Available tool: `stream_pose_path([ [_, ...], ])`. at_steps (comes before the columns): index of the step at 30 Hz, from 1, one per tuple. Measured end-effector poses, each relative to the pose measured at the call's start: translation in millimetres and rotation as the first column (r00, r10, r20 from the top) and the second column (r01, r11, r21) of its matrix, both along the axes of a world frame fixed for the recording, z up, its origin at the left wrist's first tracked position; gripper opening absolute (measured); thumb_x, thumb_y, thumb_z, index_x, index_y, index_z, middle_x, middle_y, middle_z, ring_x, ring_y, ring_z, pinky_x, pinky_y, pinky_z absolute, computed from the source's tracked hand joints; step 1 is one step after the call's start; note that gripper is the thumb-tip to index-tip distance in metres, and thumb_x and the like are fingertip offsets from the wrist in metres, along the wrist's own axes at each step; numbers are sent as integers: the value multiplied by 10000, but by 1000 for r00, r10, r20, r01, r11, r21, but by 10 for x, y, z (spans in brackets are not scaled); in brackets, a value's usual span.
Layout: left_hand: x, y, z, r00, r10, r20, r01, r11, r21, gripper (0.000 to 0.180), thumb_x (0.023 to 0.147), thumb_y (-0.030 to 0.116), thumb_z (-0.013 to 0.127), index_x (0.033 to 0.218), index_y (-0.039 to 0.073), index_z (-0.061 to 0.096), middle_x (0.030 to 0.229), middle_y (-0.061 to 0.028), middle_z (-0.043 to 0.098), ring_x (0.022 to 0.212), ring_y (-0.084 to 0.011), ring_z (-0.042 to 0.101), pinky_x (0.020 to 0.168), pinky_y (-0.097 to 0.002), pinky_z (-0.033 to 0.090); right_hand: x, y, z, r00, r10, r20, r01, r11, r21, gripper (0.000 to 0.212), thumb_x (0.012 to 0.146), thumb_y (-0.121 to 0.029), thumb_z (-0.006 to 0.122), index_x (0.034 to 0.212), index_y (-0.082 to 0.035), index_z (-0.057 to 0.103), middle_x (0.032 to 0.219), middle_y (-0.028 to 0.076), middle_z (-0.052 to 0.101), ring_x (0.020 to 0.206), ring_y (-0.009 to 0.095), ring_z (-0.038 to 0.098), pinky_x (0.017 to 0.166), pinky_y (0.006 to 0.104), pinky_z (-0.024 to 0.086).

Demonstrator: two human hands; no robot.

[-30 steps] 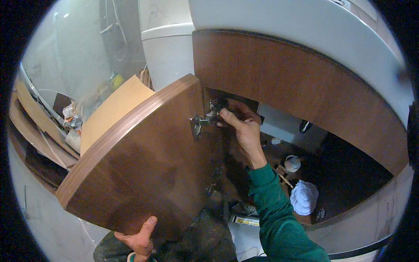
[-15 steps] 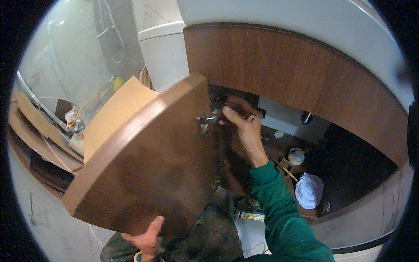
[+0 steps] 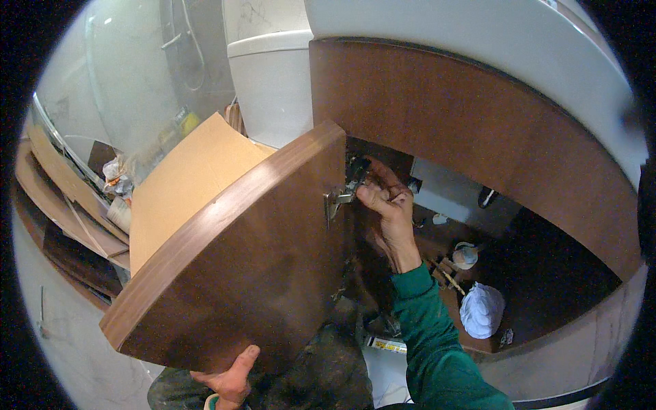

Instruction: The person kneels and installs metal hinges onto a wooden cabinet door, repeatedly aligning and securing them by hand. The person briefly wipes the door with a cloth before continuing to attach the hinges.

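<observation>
A dark brown wooden cabinet door (image 3: 239, 273) tilts out in front of an open vanity cabinet (image 3: 478, 137). My left hand (image 3: 229, 379) grips the door's lower edge from below and holds it up. My right hand (image 3: 384, 201), in a green sleeve, is closed around the upper metal hinge (image 3: 339, 199) at the door's inner edge, right by the cabinet frame. A second hinge lower down the door edge is mostly in shadow.
A white toilet cistern (image 3: 273, 82) stands behind the door. Cardboard sheets (image 3: 184, 184) and scraps lie at the left by a glass shower wall. Inside the cabinet are a white bundle (image 3: 482, 309), a small cup (image 3: 466, 255) and pipes.
The view has shifted slightly, so the door and hinge sit a little higher and to the right in the picture. Both hands keep their holds.
</observation>
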State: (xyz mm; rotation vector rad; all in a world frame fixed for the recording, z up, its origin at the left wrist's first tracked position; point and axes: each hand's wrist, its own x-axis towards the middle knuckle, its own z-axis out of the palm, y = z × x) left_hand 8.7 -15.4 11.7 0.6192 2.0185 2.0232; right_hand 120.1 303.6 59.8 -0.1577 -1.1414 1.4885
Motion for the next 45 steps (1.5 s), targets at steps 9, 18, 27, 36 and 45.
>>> stream_pose_path([
  [9,-260,-33,-467,943,26,-333,92,938,333,864,561,-202,721,1314,32,367,1168,-176,539,947,-284,571,858,-469,499,-36,51,52,989,-141,45,139,989,46,595,693,-82,811,1206,33,532,986,56,607,847,131,591,765,239,478],
  [18,-133,-31,-655,954,96,-285,-1,950,314,785,587,-172,756,1255,15,388,1171,-201,533,978,-274,561,852,-449,517,-82,95,37,947,-262,184,250,964,86,554,710,-116,808,1179,20,547,947,19,590,817,115,573,742,231,475],
  [27,-31,-38,-586,993,71,97,-84,987,139,741,642,-108,758,1250,-37,341,1140,-177,554,941,-260,585,850,-447,506,-86,44,63,951,-278,135,264,958,112,497,736,-127,787,1158,20,569,951,31,602,795,116,578,741,236,478],
  [36,-75,9,-533,975,151,166,-183,962,200,1071,627,-212,695,1384,79,-5,1151,-206,521,866,-278,600,787,-431,547,-82,21,26,963,-231,140,223,972,68,528,701,37,754,1175,45,520,1053,89,589,925,184,588,830,311,508],
  [45,-134,-164,-1021,922,224,316,-300,929,216,1277,651,-257,639,1354,286,-279,1217,-259,447,925,-305,585,841,-468,540,-88,-50,39,971,-233,43,227,967,119,514,712,42,741,1178,39,523,1050,87,600,918,181,600,802,296,511],
])
